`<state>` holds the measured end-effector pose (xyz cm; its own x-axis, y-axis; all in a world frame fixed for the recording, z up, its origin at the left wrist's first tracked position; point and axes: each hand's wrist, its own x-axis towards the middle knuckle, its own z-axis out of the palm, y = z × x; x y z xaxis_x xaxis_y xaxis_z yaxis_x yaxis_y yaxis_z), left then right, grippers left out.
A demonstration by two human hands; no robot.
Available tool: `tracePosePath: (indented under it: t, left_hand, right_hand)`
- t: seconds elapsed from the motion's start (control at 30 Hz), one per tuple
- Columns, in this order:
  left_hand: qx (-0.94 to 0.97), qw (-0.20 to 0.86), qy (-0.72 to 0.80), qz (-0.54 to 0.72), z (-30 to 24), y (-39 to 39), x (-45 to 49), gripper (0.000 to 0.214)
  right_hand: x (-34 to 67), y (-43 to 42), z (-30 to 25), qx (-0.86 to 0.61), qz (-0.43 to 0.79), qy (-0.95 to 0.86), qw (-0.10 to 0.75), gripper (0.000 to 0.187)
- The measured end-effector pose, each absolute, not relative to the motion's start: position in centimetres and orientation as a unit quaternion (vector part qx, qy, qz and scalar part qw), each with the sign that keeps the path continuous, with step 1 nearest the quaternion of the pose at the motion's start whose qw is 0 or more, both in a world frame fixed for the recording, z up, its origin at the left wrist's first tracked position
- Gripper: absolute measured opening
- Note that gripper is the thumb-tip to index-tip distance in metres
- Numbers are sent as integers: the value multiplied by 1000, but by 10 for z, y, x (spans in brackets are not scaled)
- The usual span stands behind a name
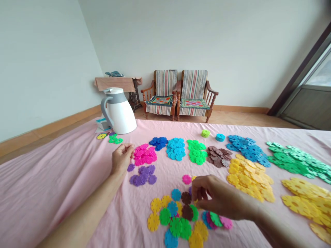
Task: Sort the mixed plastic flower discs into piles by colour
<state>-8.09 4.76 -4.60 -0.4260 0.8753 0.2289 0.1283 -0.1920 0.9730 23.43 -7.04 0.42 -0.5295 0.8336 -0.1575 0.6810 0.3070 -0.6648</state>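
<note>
My left hand [122, 157] has its fingertips pinched together at the left edge of a pile of pink notched plastic discs [145, 154]. Whatever lies between those fingertips is too small to make out. Just below it are a single purple disc [131, 167] and a purple pile [143, 176]. Over the right side of a mixed-colour spread of discs [176, 225] is my right hand [213, 193], its fingers curled down towards the thumb. Its fingertips are close to a brown disc [186, 197] and partly cover yellow and purple ones; what they grip is hidden.
Sorted piles run across the pink cloth [108, 206]: dark blue [158, 143], light blue [175, 149], green [197, 152], brown [219, 156]. Larger yellow [249, 177] and blue [248, 150] heaps lie right. A white jug [121, 115] stands back left; two chairs [193, 93] are beyond.
</note>
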Motion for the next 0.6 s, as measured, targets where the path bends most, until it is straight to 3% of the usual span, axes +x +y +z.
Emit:
tracePosePath:
  t: [0.17,0.6]
  left_hand:
    - [452,295,563,626,-47,49,-82,23]
    - [452,294,566,623,-46,47,-81,24]
  right_hand:
    - [222,-83,5,-468,346,-809,84,25]
    - [225,-74,4,-493,381,-776,102,15]
